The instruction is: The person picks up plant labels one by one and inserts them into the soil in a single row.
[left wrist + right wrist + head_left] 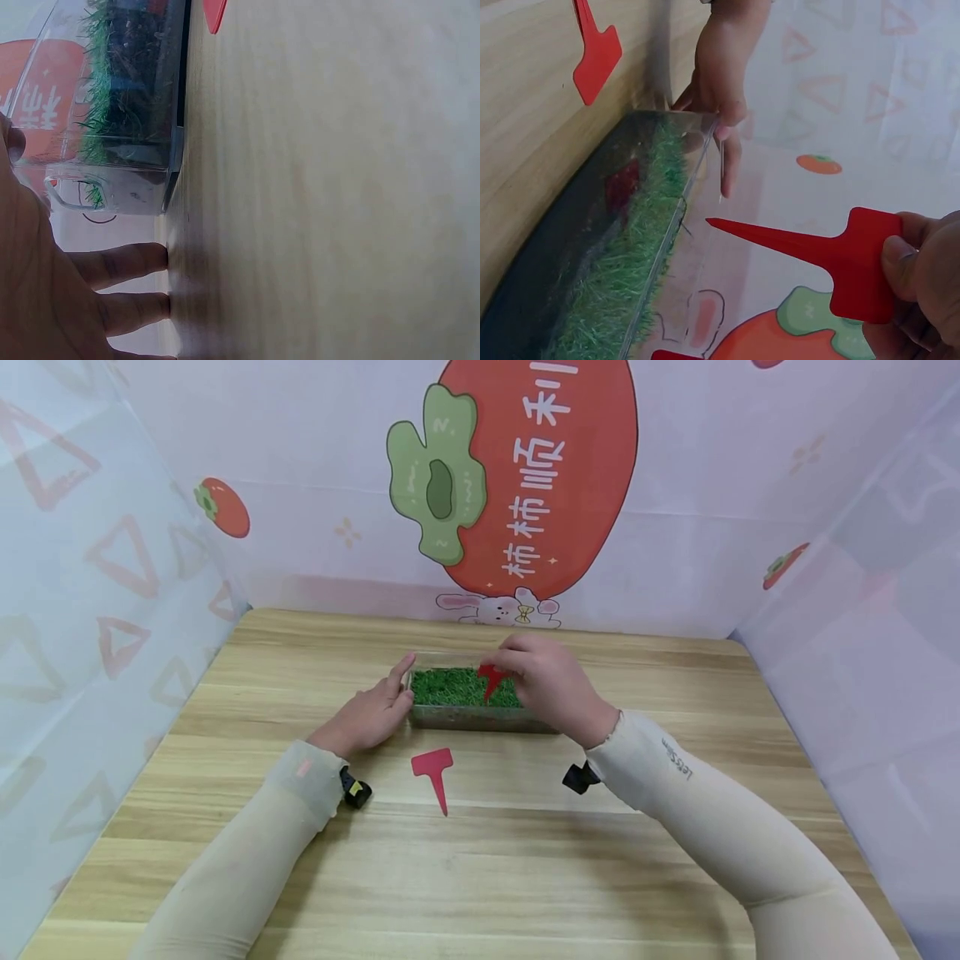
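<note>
A clear plastic box (480,721) with green artificial grass (450,687) over a dark layer stands toward the back of the table. My right hand (557,685) pinches the head of a red T-shaped plant label (866,262) between thumb and fingers, its pointed stem above the grass. At the box's left end, my left hand (371,712) touches the rim with thumb and index finger. Its other fingers (124,264) extend straight down toward the tabletop in the left wrist view. A second red plant label (433,768) lies flat in front of the box.
The wooden table (487,877) is enclosed by printed cloth at the back and sides. A large persimmon print (592,468) is on the back cloth (300,443). A red edge (675,355) shows at the bottom of the right wrist view.
</note>
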Tool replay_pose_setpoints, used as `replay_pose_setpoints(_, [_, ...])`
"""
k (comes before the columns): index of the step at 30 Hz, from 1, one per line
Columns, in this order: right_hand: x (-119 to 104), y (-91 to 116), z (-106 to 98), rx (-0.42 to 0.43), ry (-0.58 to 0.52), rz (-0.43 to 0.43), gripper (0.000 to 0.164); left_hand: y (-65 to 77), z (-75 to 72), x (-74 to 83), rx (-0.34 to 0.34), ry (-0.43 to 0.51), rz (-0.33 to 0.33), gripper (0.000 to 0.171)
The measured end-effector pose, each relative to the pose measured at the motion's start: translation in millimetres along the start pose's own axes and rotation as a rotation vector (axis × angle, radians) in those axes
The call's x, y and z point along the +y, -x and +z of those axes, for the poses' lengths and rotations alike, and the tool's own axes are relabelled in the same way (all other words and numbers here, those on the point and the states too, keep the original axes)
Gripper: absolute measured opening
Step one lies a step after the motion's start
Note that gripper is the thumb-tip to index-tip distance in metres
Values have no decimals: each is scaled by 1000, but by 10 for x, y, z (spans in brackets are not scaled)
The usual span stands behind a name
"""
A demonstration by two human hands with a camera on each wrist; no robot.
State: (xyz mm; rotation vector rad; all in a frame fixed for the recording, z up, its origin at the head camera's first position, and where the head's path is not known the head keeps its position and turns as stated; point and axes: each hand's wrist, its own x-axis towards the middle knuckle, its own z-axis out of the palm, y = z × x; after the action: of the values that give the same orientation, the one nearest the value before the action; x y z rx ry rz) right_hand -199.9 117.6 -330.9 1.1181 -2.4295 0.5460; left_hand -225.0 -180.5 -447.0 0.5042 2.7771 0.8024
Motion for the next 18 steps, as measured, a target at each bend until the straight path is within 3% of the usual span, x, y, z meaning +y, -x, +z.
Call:
replay_pose_setpoints(12, [112, -84, 138, -132, 79, 131, 34, 12, -15, 16, 6, 3, 3, 63])
replay_pose_setpoints(18, [166, -93, 208, -142, 86, 153, 34, 15, -19, 13, 9, -1, 10, 63])
